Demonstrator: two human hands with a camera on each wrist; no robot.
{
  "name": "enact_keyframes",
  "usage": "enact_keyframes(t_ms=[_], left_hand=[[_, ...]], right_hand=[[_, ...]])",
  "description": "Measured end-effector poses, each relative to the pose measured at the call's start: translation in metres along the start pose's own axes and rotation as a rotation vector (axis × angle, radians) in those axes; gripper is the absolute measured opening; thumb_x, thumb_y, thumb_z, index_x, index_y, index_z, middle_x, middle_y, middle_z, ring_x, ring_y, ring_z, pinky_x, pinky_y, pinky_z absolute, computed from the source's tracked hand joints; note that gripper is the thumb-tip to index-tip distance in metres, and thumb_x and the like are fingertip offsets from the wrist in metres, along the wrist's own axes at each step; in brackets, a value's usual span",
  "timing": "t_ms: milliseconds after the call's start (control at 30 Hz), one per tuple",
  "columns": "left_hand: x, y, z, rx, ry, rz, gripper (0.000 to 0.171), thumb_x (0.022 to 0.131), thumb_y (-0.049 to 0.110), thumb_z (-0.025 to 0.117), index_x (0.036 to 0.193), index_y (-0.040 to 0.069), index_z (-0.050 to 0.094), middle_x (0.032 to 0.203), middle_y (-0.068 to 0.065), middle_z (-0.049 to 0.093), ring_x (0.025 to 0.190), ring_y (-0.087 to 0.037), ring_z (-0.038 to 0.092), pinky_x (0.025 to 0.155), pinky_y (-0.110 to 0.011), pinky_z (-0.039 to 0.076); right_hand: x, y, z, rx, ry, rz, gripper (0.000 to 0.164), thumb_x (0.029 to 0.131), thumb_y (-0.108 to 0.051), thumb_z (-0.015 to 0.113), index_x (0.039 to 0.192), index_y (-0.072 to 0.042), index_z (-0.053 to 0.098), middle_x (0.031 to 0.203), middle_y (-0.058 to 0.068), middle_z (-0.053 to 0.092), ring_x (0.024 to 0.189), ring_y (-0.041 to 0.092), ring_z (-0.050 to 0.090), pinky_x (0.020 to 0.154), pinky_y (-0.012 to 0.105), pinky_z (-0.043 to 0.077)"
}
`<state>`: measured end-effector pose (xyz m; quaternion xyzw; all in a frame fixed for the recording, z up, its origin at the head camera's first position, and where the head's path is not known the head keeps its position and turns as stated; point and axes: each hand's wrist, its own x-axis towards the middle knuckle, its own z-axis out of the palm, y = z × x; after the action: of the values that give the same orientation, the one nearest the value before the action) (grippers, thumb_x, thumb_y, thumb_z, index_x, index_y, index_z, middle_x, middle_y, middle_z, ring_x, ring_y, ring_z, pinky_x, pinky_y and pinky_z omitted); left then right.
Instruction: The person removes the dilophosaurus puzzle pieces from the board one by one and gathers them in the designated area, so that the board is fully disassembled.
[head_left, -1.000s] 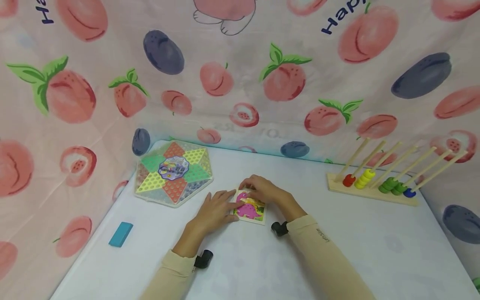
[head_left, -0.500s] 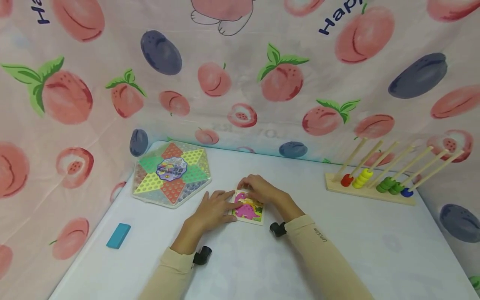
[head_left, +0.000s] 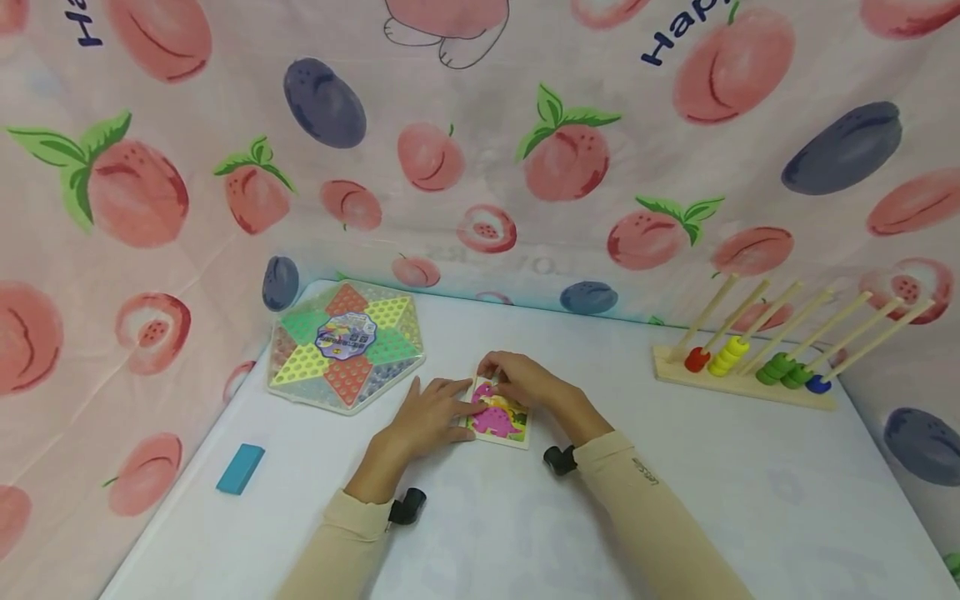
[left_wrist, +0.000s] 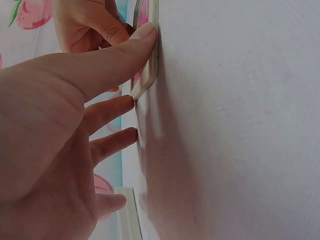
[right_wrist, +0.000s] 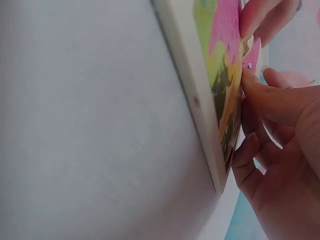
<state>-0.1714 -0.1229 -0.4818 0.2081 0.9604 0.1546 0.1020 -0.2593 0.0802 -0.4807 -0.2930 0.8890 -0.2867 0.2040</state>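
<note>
A small square wooden jigsaw puzzle [head_left: 498, 423] with a pink dinosaur picture and a pale frame lies mid-table between both hands. My left hand [head_left: 424, 422] rests at its left side, fingers mostly straight. The left index finger presses on the picture, and the left thumb [left_wrist: 135, 42] lies on the frame's edge. At the puzzle's far side my right hand [head_left: 528, 381] bends over the top. In the right wrist view its thumb and a fingertip pinch a pink puzzle piece [right_wrist: 253, 54] that stands tilted above the board. Fingers hide part of the piece.
A hexagonal Chinese checkers board [head_left: 347, 346] lies at the back left. A blue block [head_left: 241, 468] is near the left table edge. At the back right stands a wooden bead rack [head_left: 746, 379] with tall slanted pegs and coloured beads. A fruit-print curtain [head_left: 480, 167] hangs behind.
Both hands stay almost in the same place on the puzzle. The head view has shifted slightly; the other things stand where they were.
</note>
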Motion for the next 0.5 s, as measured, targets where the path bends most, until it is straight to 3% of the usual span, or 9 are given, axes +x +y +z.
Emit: enact_keyframes(t_ms=[500], left_hand=[[0.0033, 0.0026, -0.0008, 0.034, -0.036, 0.001, 0.051, 0.091, 0.044, 0.073, 0.140, 0.040, 0.061, 0.162, -0.008, 0.043, 0.147, -0.036, 0.039, 0.117, -0.078, 0.020]], right_hand=[[-0.0003, 0.0003, 0.0014, -0.039, 0.023, 0.044, 0.027, 0.095, -0.014, 0.071, 0.119, -0.021, 0.061, 0.108, 0.002, 0.067, 0.097, 0.015, 0.060, 0.095, 0.033, 0.056]])
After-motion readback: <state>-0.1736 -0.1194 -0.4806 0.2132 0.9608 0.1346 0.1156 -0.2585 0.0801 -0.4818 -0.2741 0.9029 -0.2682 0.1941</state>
